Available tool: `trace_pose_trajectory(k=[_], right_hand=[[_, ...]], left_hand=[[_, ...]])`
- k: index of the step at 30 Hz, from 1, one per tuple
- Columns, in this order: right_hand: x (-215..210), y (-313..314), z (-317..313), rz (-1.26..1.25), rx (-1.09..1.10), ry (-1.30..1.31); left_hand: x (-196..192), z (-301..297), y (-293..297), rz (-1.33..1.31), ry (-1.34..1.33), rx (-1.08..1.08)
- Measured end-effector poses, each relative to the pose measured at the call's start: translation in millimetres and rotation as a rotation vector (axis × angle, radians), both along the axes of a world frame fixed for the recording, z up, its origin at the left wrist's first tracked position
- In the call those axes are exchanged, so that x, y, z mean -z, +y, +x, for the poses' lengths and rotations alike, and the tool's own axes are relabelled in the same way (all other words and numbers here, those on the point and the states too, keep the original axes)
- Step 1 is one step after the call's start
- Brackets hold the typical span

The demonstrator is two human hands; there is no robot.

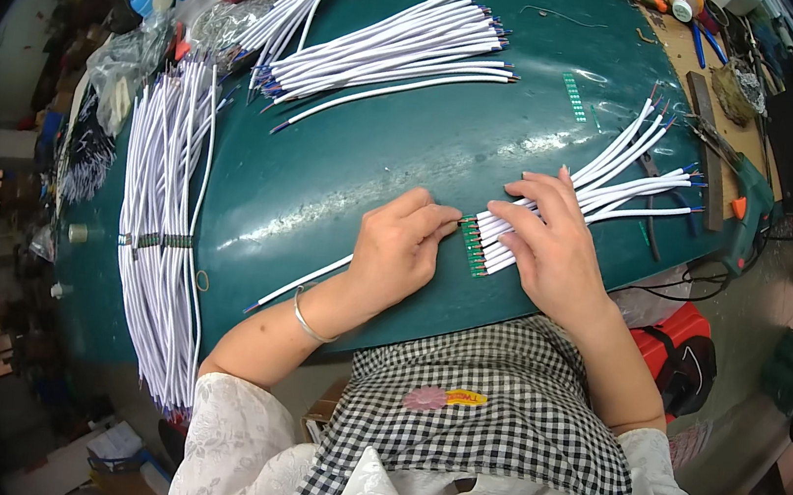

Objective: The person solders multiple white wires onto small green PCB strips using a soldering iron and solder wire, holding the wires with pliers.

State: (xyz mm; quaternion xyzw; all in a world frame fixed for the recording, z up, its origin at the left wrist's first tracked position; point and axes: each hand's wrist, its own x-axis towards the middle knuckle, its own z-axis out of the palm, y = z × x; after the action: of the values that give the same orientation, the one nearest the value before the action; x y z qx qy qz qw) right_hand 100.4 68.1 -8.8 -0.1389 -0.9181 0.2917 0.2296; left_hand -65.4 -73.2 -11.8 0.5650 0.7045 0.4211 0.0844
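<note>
A small green circuit board strip (474, 248) lies near the front edge of the table. Several white cables (612, 165) run to it from the right, their stripped ends side by side along its pads. My left hand (405, 246) is closed in a pinch at the strip's far end; whatever lies between its fingertips is hidden. Over the cables, just right of the strip, my right hand (547, 244) curls its fingers and grips them. One loose white cable (301, 282) passes partly out of sight behind my left hand and wrist.
A tied bundle of white cables (166, 190) lies at the left, another pile (391, 49) at the far middle. More green strips (573, 97) lie farther back. At the right are pliers (657, 185), a metal bar (705, 137) and a green glue gun (749, 212).
</note>
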Motion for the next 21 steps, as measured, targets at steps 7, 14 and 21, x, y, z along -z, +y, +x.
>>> trace_pose_trajectory(k=[7,14,21], right_hand=[[-0.6,-0.5,0.5,0.000,0.012,-0.017],[-0.8,-0.6,-0.7,0.053,0.012,-0.023],[0.0,-0.3,-0.3,0.053,0.016,-0.007]], left_hand=[[1.9,0.9,-0.3,0.010,-0.055,-0.022],[1.9,1.0,-2.3,-0.001,0.011,0.006],[2.2,2.1,-1.4,0.000,0.046,0.011]])
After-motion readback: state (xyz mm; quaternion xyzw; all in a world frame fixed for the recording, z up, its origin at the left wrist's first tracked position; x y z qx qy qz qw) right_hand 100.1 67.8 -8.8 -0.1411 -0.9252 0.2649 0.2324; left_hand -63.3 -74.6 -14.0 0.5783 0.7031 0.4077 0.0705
